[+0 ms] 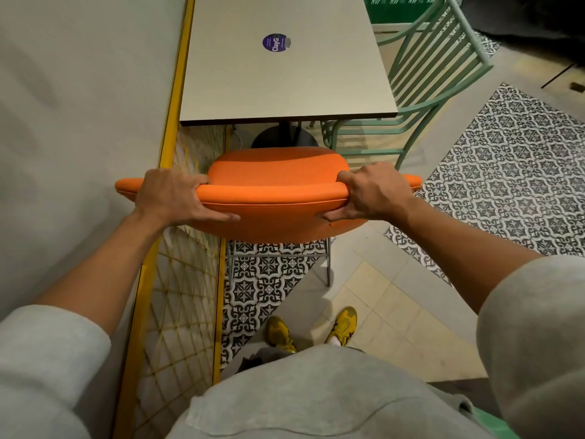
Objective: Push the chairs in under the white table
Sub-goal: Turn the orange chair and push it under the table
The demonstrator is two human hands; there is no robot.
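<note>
An orange padded chair (pixel 272 172) stands in front of me, its seat facing the white table (pixel 285 77). The seat's front edge sits just short of the table's near edge, by the black pedestal base (pixel 285 139). My left hand (pixel 174 194) grips the left part of the chair's backrest top. My right hand (pixel 370 191) grips the right part, thumb under the rim. A green metal slatted chair (pixel 421 74) stands at the table's right side, its seat partly under the tabletop.
A grey wall with a yellow rail and yellow mesh panel (pixel 177 296) runs close along the left. A purple round sticker (pixel 273 42) lies on the tabletop. Patterned and plain floor tiles (pixel 506 172) spread to the right. My yellow shoes (pixel 343 324) stand behind the chair.
</note>
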